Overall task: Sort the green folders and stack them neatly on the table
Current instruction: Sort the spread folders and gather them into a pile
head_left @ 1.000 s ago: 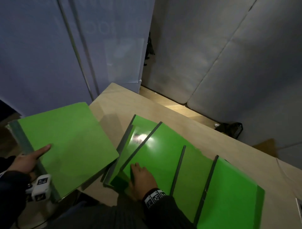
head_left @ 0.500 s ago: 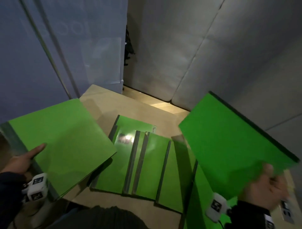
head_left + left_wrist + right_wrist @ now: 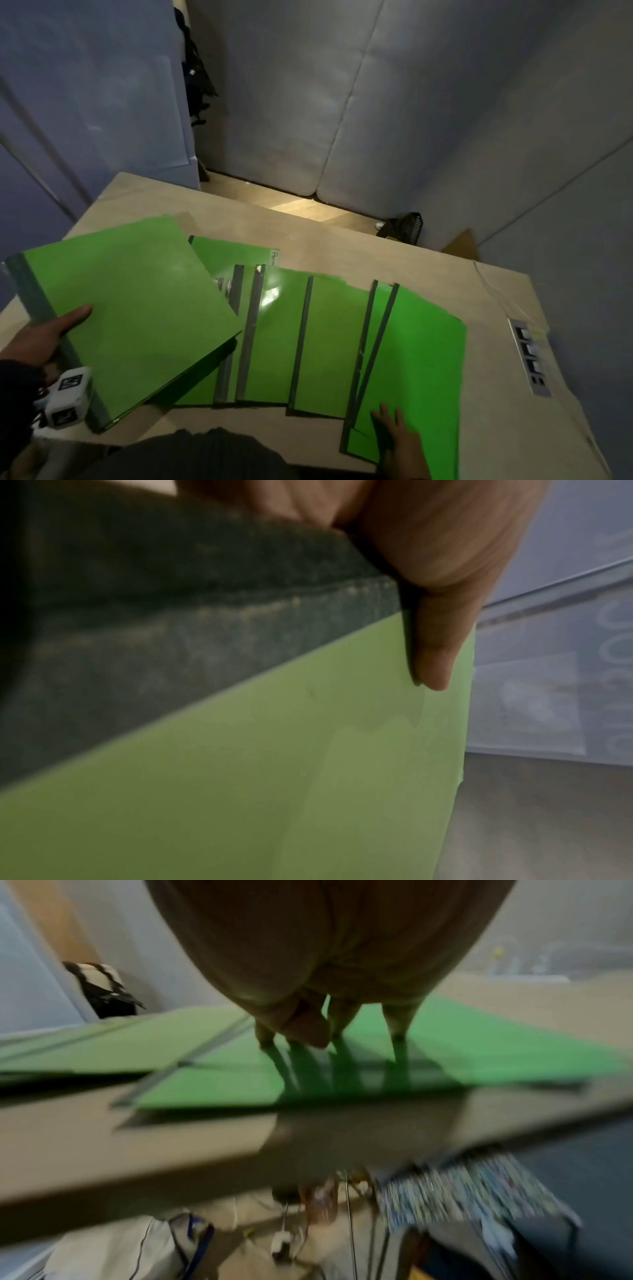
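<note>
My left hand (image 3: 44, 339) holds a green folder (image 3: 137, 301) by its grey spine, thumb on top, tilted above the table's left end. In the left wrist view the thumb (image 3: 435, 642) presses on that folder (image 3: 274, 777). Several green folders (image 3: 277, 339) with grey spines lie fanned in an overlapping row on the table (image 3: 342, 246). My right hand (image 3: 397, 435) rests with straight, spread fingers on the near corner of the rightmost folder (image 3: 424, 353). The right wrist view, blurred, shows the fingertips (image 3: 397, 1031) touching that folder (image 3: 479, 1047).
A grey strip with white labels (image 3: 529, 356) lies near the table's right edge. A black basket (image 3: 404, 226) sits on the floor behind the table. Padded grey walls stand close behind. Cables and bags lie under the front edge.
Half a second ago my right hand held a green folder in the air at the right. That folder now lies at the right end of the row, the hand flat on it.
</note>
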Tool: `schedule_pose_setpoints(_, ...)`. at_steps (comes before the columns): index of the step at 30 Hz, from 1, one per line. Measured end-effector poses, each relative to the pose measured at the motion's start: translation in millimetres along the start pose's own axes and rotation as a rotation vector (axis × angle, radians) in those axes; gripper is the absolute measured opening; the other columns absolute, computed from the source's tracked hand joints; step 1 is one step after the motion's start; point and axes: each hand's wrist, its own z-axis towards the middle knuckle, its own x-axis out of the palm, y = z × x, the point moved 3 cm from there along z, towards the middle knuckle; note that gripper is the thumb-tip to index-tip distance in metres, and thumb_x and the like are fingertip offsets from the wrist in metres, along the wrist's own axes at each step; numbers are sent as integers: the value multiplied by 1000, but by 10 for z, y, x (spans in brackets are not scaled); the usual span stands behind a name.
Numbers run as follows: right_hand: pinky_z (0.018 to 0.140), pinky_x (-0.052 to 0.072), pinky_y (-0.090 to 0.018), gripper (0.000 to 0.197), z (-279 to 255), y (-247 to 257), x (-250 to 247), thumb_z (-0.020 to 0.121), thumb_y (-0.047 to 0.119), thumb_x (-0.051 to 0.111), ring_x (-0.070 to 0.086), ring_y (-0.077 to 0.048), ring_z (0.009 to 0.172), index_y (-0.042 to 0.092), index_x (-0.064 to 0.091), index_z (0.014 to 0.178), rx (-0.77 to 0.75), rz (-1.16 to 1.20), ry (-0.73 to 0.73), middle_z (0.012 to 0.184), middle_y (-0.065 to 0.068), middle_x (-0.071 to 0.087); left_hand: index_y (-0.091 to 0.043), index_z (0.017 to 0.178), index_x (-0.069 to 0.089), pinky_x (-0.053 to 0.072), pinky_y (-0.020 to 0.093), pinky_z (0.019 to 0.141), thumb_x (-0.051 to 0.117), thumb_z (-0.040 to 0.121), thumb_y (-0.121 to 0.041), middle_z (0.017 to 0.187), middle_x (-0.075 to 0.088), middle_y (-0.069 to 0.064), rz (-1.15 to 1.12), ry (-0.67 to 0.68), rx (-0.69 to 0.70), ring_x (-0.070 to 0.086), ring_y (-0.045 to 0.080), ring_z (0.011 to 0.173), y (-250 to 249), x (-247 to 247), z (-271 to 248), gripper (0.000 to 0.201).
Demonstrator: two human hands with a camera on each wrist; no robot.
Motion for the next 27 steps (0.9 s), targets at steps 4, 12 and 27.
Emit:
schedule_pose_setpoints(4,99,49,-40,35,115,105,-407,91,27,58,64,-29,113,19,67,123,64,152,-231,124,-10,70,-18,133,67,46,65,107,90,65,-50,143,64,20,-18,32,-29,64,42,125,-57,36,-146,79)
schedule_pose_setpoints(12,118,10,-63,126,447,1650,-434,60,66,77,-4,-37,149,42,-3,154,-166,-16,-72,163,-2,-15,-5,120,69,65,56,70,81,76,-55,87,81,11,-67,-6,-65,78,30,70,-460,118,-844,67)
schedule_pose_setpoints(27,107,44,-55,84,321,2241,-246,94,-5,44,20,-61,140,21,-5,157,-319,-307,56,163,-25,-7,-11,129,65,65,55,59,71,77,-67,79,83,13,-152,-70,-173,80,29,66,-430,-684,-939,77)
